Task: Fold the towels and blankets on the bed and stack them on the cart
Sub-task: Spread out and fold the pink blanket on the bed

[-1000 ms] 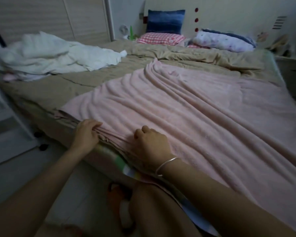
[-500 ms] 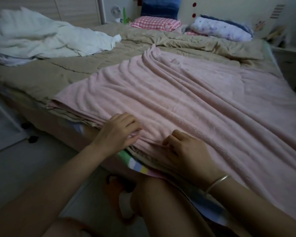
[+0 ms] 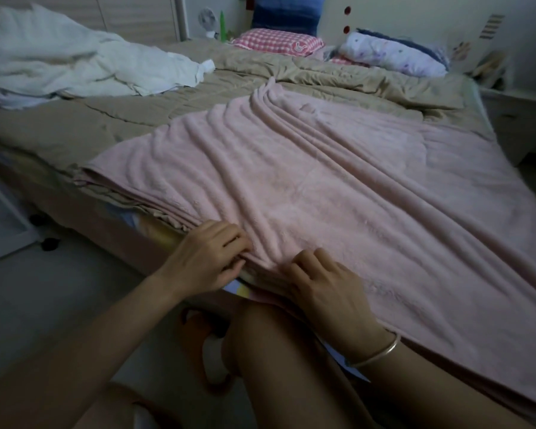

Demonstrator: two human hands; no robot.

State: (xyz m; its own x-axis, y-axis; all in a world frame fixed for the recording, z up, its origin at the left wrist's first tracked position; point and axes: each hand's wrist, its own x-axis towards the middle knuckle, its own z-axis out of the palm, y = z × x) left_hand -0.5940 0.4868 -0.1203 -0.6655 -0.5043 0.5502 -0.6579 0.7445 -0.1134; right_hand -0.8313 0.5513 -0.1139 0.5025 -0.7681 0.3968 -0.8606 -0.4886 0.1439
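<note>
A wide bed with a tan quilted cover (image 3: 75,125) is overlaid on its near half by one pink fleecy blanket (image 3: 338,187), spread in long soft ridges. One crumpled white heap of cloth (image 3: 75,66) is piled at the far left. Three pillows are set at the head: blue pillow (image 3: 288,10), red-checked pillow (image 3: 276,41), white flowered pillow (image 3: 393,57). The blanket's layered near hem is pinched by the left hand (image 3: 208,258) and gripped by the curled fingers of the right hand (image 3: 325,286) just beside it. One thin metal bangle (image 3: 381,351) is worn on the right wrist.
</note>
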